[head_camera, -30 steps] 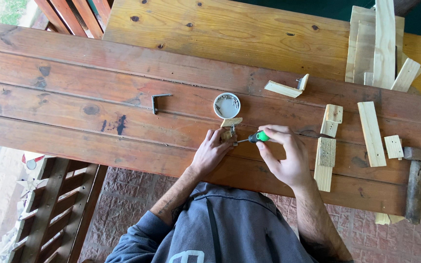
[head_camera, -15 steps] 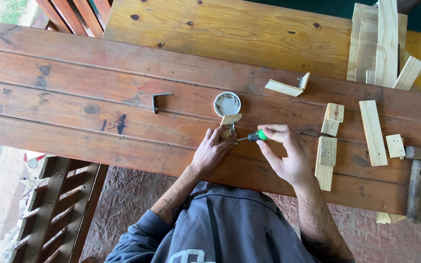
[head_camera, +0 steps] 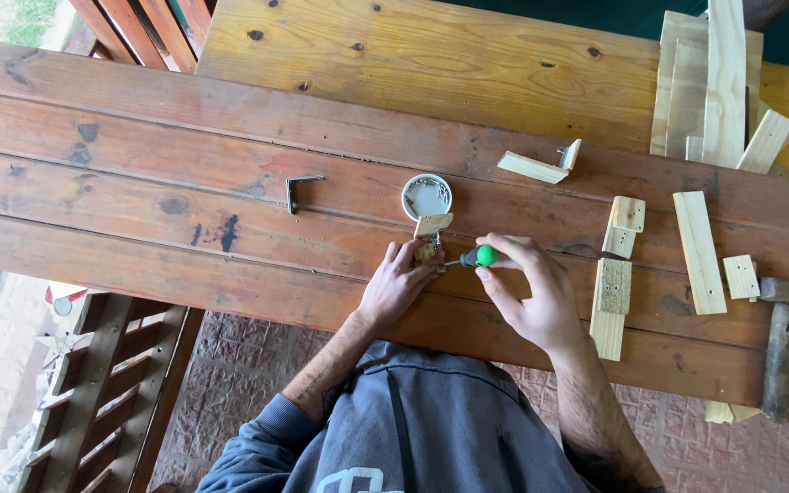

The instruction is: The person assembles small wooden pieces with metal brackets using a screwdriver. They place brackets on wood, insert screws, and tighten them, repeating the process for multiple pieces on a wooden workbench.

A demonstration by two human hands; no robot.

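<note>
My left hand (head_camera: 398, 285) presses down on a small wooden block assembly (head_camera: 431, 234) with a metal bracket, on the brown plank table (head_camera: 139, 183). My right hand (head_camera: 530, 290) grips a green-handled screwdriver (head_camera: 475, 256) whose tip points left into the small block. A white round lid holding screws (head_camera: 426, 196) sits just beyond the block.
A loose metal angle bracket (head_camera: 299, 189) lies left of the lid. A joined L-shaped wood piece (head_camera: 541, 164), several wood offcuts (head_camera: 615, 274) and slats (head_camera: 698, 248) lie to the right. A hammer (head_camera: 783, 338) rests at the right edge. Stacked boards (head_camera: 714, 82) sit at the back right.
Both hands stay on the block and screwdriver; my right hand has shifted only slightly around the green handle.
</note>
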